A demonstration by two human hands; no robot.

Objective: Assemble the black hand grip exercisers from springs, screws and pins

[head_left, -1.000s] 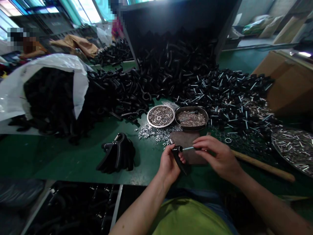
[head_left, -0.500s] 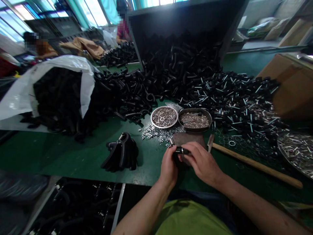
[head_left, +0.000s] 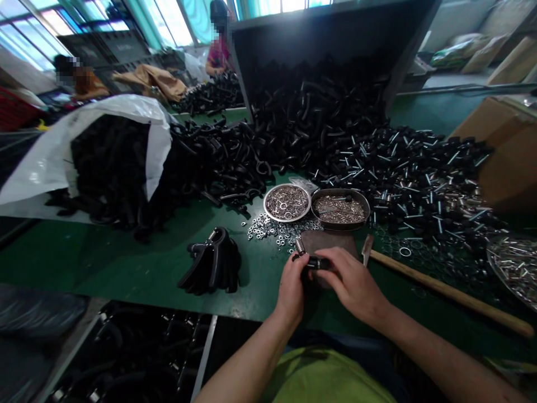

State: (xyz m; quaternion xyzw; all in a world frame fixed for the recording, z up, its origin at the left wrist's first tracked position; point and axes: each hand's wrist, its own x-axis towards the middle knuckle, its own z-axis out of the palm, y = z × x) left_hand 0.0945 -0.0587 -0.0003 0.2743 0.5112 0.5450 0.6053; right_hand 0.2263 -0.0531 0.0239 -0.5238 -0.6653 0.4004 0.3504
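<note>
My left hand [head_left: 292,285] is closed around a black plastic clamp part, with a ribbed metal piece [head_left: 299,245], like a spring or threaded bolt, sticking up from it. At the right end of that part, my right hand [head_left: 350,280] pinches a black knob [head_left: 319,263] between thumb and fingers. Both hands are above the green bench, just in front of a flat metal plate [head_left: 329,242]. The fingers hide much of the part. To the left stands a stack of curved black clamp parts [head_left: 213,260], touched by neither hand.
Beyond the plate sit a round bowl [head_left: 267,210] and an oval tin [head_left: 342,226] of small metal pieces, with loose nuts [head_left: 274,229] alongside. A hammer [head_left: 444,288] lies at right. Black parts [head_left: 310,117] and screw knobs [head_left: 403,162] are heaped behind. Two people work farther back.
The view has shifted slightly, so the whole scene sits a little further right. My right fingers have moved a little on the knob; both hands keep hold of the part.
</note>
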